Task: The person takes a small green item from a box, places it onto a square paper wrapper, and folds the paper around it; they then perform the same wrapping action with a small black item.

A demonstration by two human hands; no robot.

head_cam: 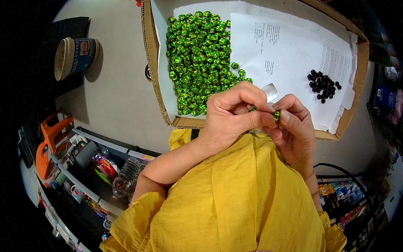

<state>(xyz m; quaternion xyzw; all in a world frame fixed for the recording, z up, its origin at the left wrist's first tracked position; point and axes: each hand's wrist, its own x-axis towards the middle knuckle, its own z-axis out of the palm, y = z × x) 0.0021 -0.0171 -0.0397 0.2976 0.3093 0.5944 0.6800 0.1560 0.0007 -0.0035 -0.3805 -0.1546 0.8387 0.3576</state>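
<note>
My left hand (236,113) and my right hand (294,126) meet at the front edge of a shallow cardboard box. Between their thumbs and fingertips they pinch a small green and yellow foil-wrapped ball (276,116). Another bit of green foil (252,109) shows under my left fingers; whether it is held cannot be told. A silvery square of foil or film (270,92) sticks out just beyond my left index finger. Many similar green and yellow wrapped balls (198,60) are heaped in the box's left half. A small cluster of black faceted pieces (322,85) lies to the right.
White printed sheets (292,63) line the cardboard box (352,116). A blue-labelled tub (77,58) lies on the floor at left. Lower left are an orange plastic stool (52,138) and shelves (104,201) with bottles and packets. More shelved goods (343,192) and a black cable (349,171) are at right.
</note>
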